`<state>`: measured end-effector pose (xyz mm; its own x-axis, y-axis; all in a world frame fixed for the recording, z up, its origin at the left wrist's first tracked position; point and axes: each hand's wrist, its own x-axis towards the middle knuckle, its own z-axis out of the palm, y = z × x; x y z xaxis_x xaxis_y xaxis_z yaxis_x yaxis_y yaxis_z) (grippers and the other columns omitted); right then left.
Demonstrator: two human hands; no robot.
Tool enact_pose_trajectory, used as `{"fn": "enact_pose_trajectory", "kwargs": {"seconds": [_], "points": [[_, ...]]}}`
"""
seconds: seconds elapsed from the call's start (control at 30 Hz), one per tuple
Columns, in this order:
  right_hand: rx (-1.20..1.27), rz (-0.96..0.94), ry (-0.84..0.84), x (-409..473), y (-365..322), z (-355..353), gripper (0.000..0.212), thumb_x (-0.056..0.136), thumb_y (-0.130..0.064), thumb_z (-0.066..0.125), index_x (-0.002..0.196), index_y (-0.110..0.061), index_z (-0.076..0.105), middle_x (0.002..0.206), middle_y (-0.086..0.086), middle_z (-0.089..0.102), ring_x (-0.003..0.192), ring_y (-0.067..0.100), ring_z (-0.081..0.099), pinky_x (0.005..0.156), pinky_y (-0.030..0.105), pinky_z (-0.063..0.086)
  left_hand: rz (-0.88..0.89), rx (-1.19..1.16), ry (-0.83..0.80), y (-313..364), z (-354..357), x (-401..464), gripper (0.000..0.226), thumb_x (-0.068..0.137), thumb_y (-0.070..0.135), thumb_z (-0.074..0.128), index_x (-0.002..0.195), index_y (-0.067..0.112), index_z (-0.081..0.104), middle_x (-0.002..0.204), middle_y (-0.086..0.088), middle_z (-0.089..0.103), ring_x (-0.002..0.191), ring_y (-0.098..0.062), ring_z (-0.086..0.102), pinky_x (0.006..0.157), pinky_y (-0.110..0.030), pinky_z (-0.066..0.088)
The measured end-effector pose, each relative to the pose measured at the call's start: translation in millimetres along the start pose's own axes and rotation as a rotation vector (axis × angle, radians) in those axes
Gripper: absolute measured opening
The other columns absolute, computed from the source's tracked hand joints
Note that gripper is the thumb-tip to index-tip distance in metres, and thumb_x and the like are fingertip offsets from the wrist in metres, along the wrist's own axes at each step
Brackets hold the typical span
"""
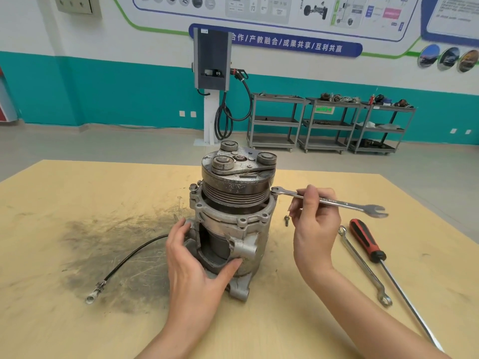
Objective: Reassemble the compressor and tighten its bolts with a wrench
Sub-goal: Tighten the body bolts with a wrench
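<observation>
I judged the compressor [233, 224] heavy and rigid (greasy too); left hand [191, 257] gripped its body, right hand [315, 218] pinched the wrench [329, 202].

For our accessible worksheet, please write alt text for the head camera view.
A person's right hand holds a silver combination wrench, its ring end at a bolt on the rim of a grimy grey metal compressor, which the left hand steadies upright on a pale wooden table. A red-handled screwdriver lies to the right.
</observation>
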<state>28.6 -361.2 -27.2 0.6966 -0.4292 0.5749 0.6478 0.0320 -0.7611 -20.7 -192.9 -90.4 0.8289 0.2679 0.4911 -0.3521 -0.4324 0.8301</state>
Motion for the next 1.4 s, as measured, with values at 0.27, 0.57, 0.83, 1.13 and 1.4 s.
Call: {"fn": "enact_pose_trajectory", "kwargs": {"seconds": [0.27,0.57,0.83,1.13,1.4], "points": [[-0.3,-0.261,-0.111,-4,-8,0,0.016,0.1,-0.024,0.045,0.085,-0.028,0.048,0.067,0.003,0.058,0.06,0.011,0.054,0.06,0.029,0.045,-0.007,0.003,-0.007,-1,0,0,0.102,0.053,0.062,0.07,0.139,0.039,0.019,0.14,0.025,0.018,0.132,0.002,0.024,0.112,-0.03,0.022],[-0.059,0.17,-0.02,52,-30,10,0.045,0.108,-0.032,0.027,0.076,-0.014,0.053,0.045,-0.006,0.044,0.042,0.009,0.037,0.042,0.021,0.028,0.011,0.022,-0.011,-1,0,0,0.106,0.056,0.05,0.077,0.142,0.026,0.02,0.142,0.022,0.019,0.132,0.0,0.027,0.11,-0.028,0.023],[0.061,0.66,-0.259,69,-13,14,0.044,0.108,-0.035,0.028,0.075,-0.014,0.048,0.039,-0.002,0.034,0.035,0.01,0.023,0.038,0.022,0.017,0.053,0.062,0.029,-7,2,1,0.109,0.057,0.03,0.09,0.143,0.017,0.023,0.148,0.013,0.022,0.137,-0.003,0.022,0.112,-0.029,0.023],[0.091,0.808,-0.311,74,-5,18,0.04,0.107,-0.033,0.032,0.075,-0.016,0.047,0.038,-0.005,0.033,0.032,0.008,0.024,0.034,0.019,0.017,0.056,0.029,0.016,-8,2,1,0.108,0.057,0.044,0.083,0.143,0.017,0.023,0.144,0.021,0.018,0.134,0.011,0.017,0.104,0.003,0.009],[0.032,0.697,-0.135,67,-6,20,0.034,0.106,-0.026,0.035,0.078,-0.014,0.048,0.04,-0.006,0.034,0.035,0.007,0.024,0.035,0.019,0.02,0.043,0.003,0.013,-3,2,1,0.104,0.057,0.054,0.073,0.142,0.022,0.022,0.141,0.024,0.019,0.131,0.014,0.018,0.11,-0.018,0.017]]}}
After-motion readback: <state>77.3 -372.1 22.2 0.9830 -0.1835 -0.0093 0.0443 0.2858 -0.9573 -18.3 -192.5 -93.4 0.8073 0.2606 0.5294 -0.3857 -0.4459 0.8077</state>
